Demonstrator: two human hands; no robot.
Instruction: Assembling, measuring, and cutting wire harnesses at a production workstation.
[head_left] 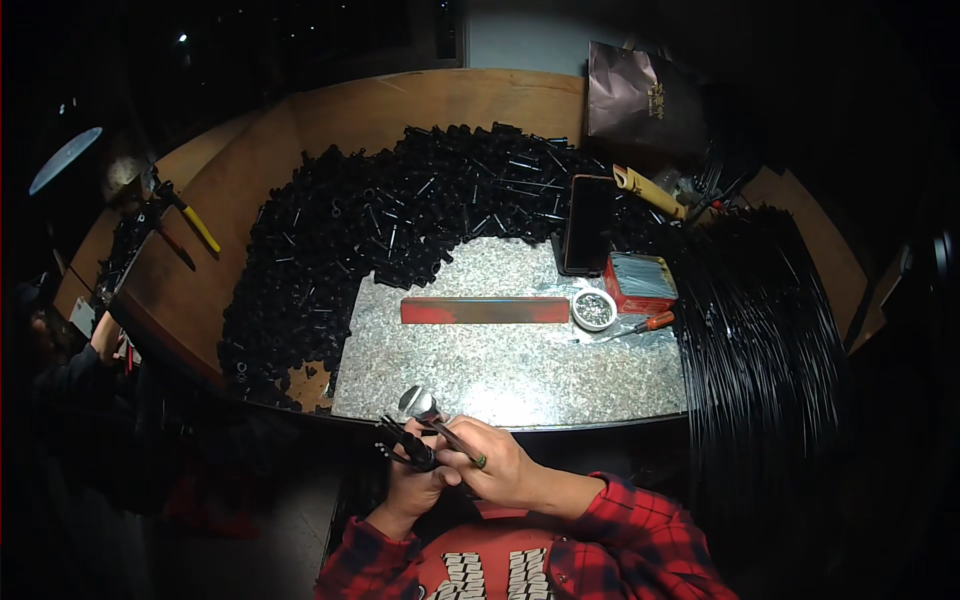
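My left hand (pixel 408 490) is closed round a black ribbed part (pixel 412 452), from which several thin prongs with pale tips stick out to the left. Close against it, my right hand (pixel 502 466) grips a tool with a rounded silver metal head (pixel 416 401) and a dark brown handle. The tool's head points up and to the left, above the black part. Both hands meet in front of my chest, just off the near edge of the speckled stone slab (pixel 480 365). The fingers of the left hand are partly hidden behind the right.
A large heap of black tubular parts (pixel 400 200) fills the wooden-walled bench. On the slab lie a red-and-dark bar (pixel 485 310), a white bowl of small metal bits (pixel 593 310) and an orange-handled screwdriver (pixel 655 321). A phone (pixel 588 225) stands behind; long black rods (pixel 760 320) hang at right.
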